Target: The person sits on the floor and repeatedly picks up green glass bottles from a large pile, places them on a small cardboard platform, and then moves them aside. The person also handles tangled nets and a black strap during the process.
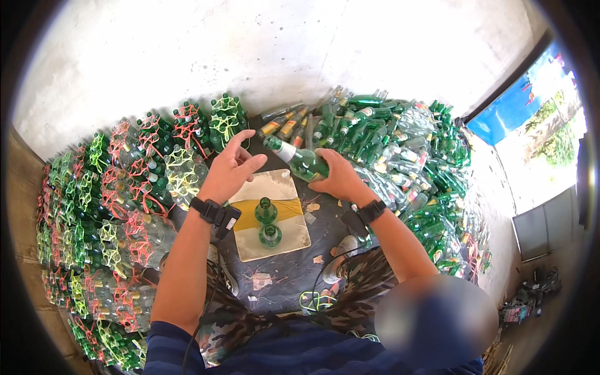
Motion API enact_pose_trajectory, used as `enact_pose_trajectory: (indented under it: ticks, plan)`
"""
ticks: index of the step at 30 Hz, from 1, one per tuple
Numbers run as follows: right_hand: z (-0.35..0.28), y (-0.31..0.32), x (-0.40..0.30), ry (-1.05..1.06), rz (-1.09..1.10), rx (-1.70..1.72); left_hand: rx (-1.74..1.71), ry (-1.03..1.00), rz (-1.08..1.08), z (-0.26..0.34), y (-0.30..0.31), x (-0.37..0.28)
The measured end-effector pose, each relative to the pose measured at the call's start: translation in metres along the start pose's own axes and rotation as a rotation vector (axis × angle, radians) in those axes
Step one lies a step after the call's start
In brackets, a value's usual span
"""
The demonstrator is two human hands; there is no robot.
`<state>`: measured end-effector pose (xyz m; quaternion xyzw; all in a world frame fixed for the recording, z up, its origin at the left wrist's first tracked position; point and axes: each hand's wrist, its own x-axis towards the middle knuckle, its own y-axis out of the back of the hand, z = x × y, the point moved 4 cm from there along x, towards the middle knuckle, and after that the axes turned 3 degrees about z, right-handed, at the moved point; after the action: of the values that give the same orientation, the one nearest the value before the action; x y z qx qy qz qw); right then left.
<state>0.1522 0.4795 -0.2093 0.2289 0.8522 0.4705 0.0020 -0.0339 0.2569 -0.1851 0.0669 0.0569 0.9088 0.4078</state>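
Observation:
My right hand (338,174) grips a green glass bottle (307,164) around its lower end. The bottle is tilted, its neck with a pale label pointing up and left. My left hand (236,164) is empty, fingers apart, just left of the bottle's neck and not touching it. Below both hands lies a flat whitish board (274,251) with a yellow band across it. Two green glass bottles stand upright on this board, one farther (266,213) and one nearer (270,236) to me.
Left of me stand many bottle bundles (183,176) tied with red, yellow and green cord. A loose heap of glass bottles (375,131) lies ahead and right, against a white wall (281,51). Paper scraps (261,281) and a cord bundle (315,300) lie on the dark floor near my feet.

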Motion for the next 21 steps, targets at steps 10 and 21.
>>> enact_pose_trajectory:
  ticks: [10, 21]
  plan:
    - [-0.051, -0.016, -0.006, 0.126, 0.138, 0.141, -0.12, -0.032, -0.013, 0.006, -0.018, -0.008]
    - [-0.002, -0.033, 0.005, -0.017, 0.09, 0.011, 0.253, -0.027, 0.162, -0.022, -0.005, 0.009]
